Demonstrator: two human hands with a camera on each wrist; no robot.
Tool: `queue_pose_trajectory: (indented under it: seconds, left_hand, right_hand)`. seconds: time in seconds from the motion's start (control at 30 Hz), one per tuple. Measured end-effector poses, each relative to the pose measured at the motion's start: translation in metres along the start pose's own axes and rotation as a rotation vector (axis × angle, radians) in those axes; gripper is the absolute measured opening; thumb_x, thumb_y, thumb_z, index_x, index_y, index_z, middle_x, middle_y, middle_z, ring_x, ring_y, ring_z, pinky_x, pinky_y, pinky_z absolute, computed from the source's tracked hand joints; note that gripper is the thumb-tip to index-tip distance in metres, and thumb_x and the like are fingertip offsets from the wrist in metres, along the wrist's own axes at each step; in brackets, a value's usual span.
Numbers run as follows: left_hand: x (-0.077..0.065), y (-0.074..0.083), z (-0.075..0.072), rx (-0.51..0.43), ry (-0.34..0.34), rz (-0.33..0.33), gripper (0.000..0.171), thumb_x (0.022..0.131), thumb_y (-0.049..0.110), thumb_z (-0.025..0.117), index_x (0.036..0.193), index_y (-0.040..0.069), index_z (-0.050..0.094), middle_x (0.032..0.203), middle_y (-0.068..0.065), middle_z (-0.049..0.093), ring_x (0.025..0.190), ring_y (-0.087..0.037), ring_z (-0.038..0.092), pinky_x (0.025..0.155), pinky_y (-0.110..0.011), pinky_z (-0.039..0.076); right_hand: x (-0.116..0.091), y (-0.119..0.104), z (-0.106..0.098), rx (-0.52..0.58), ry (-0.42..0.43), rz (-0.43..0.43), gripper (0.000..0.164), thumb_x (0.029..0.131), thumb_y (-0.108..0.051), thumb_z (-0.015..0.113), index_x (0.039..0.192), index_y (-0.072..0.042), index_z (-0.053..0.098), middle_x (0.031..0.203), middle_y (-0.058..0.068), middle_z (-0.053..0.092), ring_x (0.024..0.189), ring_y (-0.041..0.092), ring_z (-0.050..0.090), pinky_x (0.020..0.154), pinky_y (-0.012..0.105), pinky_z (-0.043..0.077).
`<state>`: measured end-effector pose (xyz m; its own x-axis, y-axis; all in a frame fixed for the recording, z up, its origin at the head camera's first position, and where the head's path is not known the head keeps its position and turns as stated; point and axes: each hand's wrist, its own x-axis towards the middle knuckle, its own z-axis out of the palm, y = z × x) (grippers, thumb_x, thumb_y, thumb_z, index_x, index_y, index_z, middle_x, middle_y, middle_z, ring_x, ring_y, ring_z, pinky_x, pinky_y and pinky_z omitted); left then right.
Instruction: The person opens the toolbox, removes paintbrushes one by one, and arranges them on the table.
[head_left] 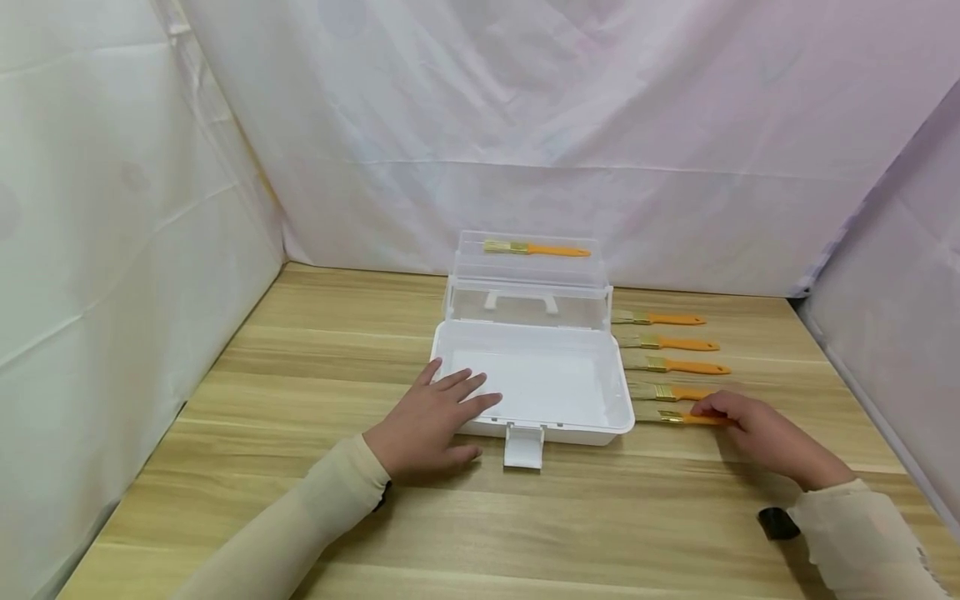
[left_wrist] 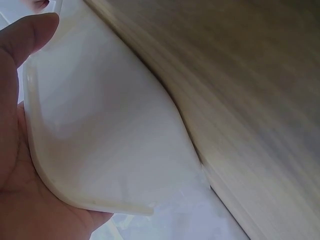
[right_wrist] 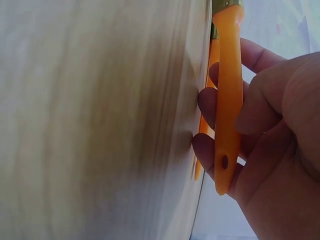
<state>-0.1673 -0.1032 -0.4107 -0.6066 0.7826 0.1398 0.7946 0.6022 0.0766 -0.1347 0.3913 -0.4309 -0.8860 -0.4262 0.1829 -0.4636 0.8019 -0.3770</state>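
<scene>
From the head view, my left hand [head_left: 427,421] lies flat, fingers straight, on the open white box [head_left: 551,392]; my right hand [head_left: 757,429] pinches the nearest brush [head_left: 678,418] on the table [head_left: 315,350]. Left wrist: palm against box. Right wrist: fingers [right_wrist: 260,115] curl around the orange handle [right_wrist: 227,100].

No text, label, brand, number or sign can be read in any view. The white box [head_left: 542,383] and its clear lid carry no lettering that shows. The orange brush handles [head_left: 678,367] are plain; the brush [right_wrist: 227,95] seen close in the right wrist view shows only a small hole near its end, with no print. The wooden surface [head_left: 315,350] and the white cloth walls bear no marks either.
</scene>
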Motion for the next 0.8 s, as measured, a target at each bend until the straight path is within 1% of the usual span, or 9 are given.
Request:
queue_pose_trajectory:
  seconds: [0.2, 0.37, 0.43, 0.57, 0.67, 0.8]
  left_hand:
    - [-0.0001, -0.0001, -0.0001, -0.001, 0.004, 0.003, 0.067, 0.089, 0.051, 0.066, 0.148, 0.024, 0.048, 0.149, -0.009, 0.048, 0.139, -0.028, 0.042, 0.115, -0.060, 0.017]
    - [-0.0001, 0.0001, -0.0011, -0.006, 0.004, 0.002, 0.068, 0.088, 0.051, 0.066, 0.148, 0.024, 0.048, 0.149, -0.010, 0.048, 0.139, -0.029, 0.042, 0.115, -0.060, 0.017]
    - [0.0000, 0.0003, -0.0013, -0.008, 0.002, 0.001, 0.068, 0.088, 0.051, 0.066, 0.148, 0.024, 0.048, 0.149, -0.010, 0.048, 0.139, -0.029, 0.042, 0.115, -0.060, 0.017]
    - [0.0001, 0.0005, -0.0013, -0.013, -0.003, -0.001, 0.068, 0.088, 0.051, 0.066, 0.148, 0.024, 0.048, 0.150, -0.010, 0.048, 0.139, -0.029, 0.042, 0.115, -0.059, 0.016]
    - [0.0001, 0.0006, -0.0013, -0.010, 0.005, 0.002, 0.068, 0.088, 0.051, 0.067, 0.147, 0.024, 0.049, 0.149, -0.010, 0.049, 0.138, -0.029, 0.043, 0.114, -0.060, 0.018]
    - [0.0001, 0.0007, -0.0012, -0.004, 0.014, 0.006, 0.067, 0.087, 0.051, 0.067, 0.146, 0.024, 0.050, 0.148, -0.010, 0.049, 0.137, -0.029, 0.044, 0.114, -0.061, 0.019]
  right_hand:
    - [-0.0015, 0.0008, -0.0010, -0.015, -0.012, 0.005, 0.040, 0.084, 0.016, 0.064, 0.104, -0.018, 0.069, 0.103, -0.005, 0.067, 0.097, 0.009, 0.061, 0.078, 0.017, 0.047]
    - [-0.0020, 0.0014, -0.0005, -0.024, -0.017, -0.007, 0.042, 0.084, 0.016, 0.064, 0.105, -0.020, 0.068, 0.103, -0.007, 0.066, 0.097, 0.007, 0.060, 0.078, 0.014, 0.046]
    - [-0.0018, 0.0015, -0.0004, -0.027, -0.019, -0.012, 0.042, 0.084, 0.017, 0.064, 0.104, -0.020, 0.068, 0.103, -0.007, 0.066, 0.096, 0.006, 0.060, 0.078, 0.015, 0.046]
    - [-0.0017, 0.0021, -0.0009, -0.002, -0.031, -0.008, 0.044, 0.082, 0.020, 0.061, 0.103, -0.018, 0.068, 0.101, -0.007, 0.066, 0.093, 0.005, 0.059, 0.075, 0.020, 0.049]
    - [-0.0017, 0.0020, -0.0016, 0.021, -0.047, 0.001, 0.046, 0.081, 0.022, 0.057, 0.103, -0.017, 0.068, 0.101, -0.006, 0.065, 0.091, 0.005, 0.059, 0.073, 0.023, 0.050]
    - [-0.0014, 0.0008, -0.0029, 0.026, -0.064, 0.017, 0.047, 0.082, 0.022, 0.056, 0.103, -0.018, 0.068, 0.101, -0.007, 0.065, 0.091, 0.005, 0.059, 0.074, 0.025, 0.050]
